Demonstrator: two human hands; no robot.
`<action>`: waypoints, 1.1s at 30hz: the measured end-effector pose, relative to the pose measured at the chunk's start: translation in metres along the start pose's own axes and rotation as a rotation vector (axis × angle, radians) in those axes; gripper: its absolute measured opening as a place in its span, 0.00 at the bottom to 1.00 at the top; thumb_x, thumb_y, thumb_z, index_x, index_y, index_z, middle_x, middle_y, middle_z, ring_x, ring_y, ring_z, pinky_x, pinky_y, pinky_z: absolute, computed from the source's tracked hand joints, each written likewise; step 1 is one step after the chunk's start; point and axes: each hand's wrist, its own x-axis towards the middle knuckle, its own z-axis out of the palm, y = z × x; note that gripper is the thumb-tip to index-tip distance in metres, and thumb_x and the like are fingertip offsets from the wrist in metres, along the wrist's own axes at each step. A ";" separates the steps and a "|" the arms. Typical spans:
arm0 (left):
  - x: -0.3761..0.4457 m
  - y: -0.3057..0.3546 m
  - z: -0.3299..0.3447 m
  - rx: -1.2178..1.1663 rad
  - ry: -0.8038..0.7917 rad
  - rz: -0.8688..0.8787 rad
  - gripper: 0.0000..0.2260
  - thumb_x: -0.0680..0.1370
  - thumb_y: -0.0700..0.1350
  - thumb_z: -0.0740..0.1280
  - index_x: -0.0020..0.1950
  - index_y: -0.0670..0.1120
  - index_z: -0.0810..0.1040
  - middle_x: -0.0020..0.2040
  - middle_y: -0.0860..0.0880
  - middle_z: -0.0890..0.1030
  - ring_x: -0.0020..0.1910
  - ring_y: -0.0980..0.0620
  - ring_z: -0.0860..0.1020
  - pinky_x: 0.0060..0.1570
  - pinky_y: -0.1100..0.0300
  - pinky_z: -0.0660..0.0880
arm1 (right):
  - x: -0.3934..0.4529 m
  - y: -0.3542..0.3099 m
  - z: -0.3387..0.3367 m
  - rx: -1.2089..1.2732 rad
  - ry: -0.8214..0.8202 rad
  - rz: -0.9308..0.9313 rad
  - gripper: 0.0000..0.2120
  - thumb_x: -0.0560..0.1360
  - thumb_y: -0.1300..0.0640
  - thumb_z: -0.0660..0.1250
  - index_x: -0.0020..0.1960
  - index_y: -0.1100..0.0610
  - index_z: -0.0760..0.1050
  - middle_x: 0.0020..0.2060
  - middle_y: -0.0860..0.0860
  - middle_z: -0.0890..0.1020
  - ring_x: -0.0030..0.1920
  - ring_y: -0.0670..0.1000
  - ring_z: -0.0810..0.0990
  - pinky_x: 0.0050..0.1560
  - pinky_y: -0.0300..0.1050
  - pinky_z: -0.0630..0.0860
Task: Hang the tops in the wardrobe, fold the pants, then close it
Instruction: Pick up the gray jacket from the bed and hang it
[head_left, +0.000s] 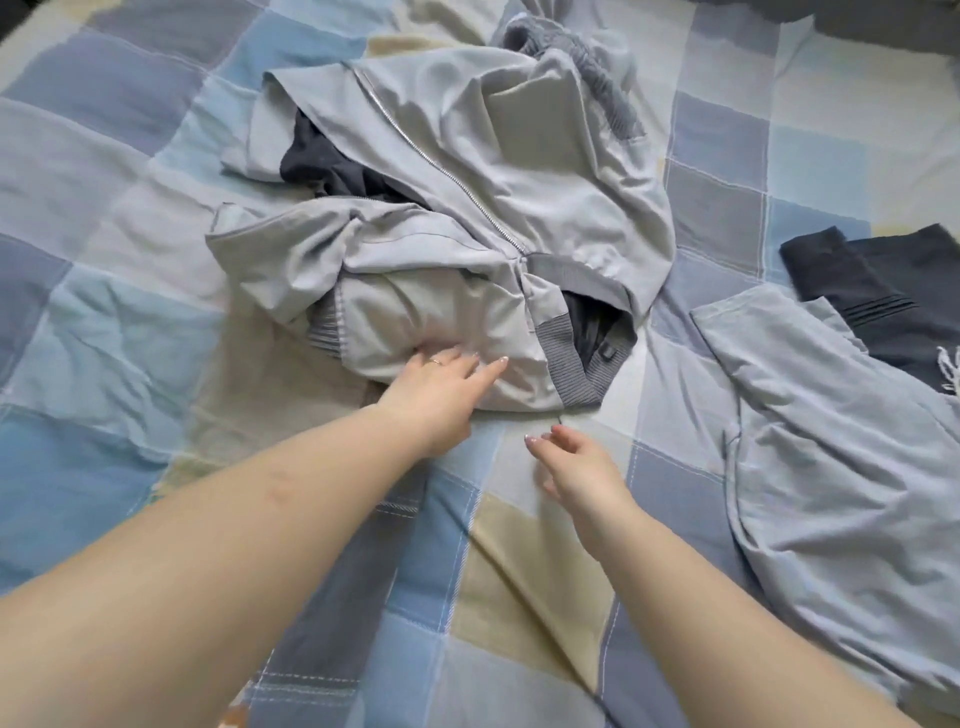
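1. A crumpled grey zip jacket (441, 218) is heaped at mid-bed on the checked quilt (104, 322).
2. The left hand (441, 384) is laid on its near hem, fingers straight.
3. The right hand (576, 462) is held just short, fingers relaxed, empty.
4. Step judged: picking up a top; a collar grasp is needed next.

A crumpled light grey zip jacket (441, 218) with ribbed hems is lying heaped mid-bed, a dark garment (332, 166) peeking from inside it. Pale grey pants (841, 447) are sprawling to the right, overlapping a dark folded piece (883, 291).
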 end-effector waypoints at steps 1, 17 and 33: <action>0.004 -0.001 0.011 -0.003 0.018 -0.015 0.36 0.77 0.50 0.66 0.78 0.52 0.48 0.75 0.50 0.61 0.75 0.48 0.57 0.70 0.47 0.58 | 0.012 0.006 0.007 0.026 -0.005 -0.002 0.24 0.76 0.55 0.67 0.70 0.55 0.65 0.59 0.49 0.71 0.60 0.47 0.72 0.71 0.51 0.65; -0.061 0.084 0.039 -1.000 -0.114 -0.116 0.29 0.75 0.48 0.69 0.74 0.56 0.64 0.57 0.48 0.81 0.58 0.47 0.78 0.56 0.56 0.73 | 0.013 0.026 0.012 0.509 0.230 0.011 0.16 0.74 0.55 0.70 0.60 0.57 0.74 0.49 0.58 0.83 0.48 0.58 0.83 0.49 0.53 0.80; -0.214 0.134 -0.145 -1.152 0.094 0.003 0.18 0.76 0.44 0.69 0.60 0.63 0.72 0.46 0.59 0.82 0.48 0.62 0.79 0.52 0.64 0.74 | -0.259 -0.064 -0.100 0.071 0.084 -0.454 0.26 0.69 0.67 0.61 0.58 0.41 0.76 0.57 0.44 0.81 0.60 0.41 0.77 0.61 0.34 0.71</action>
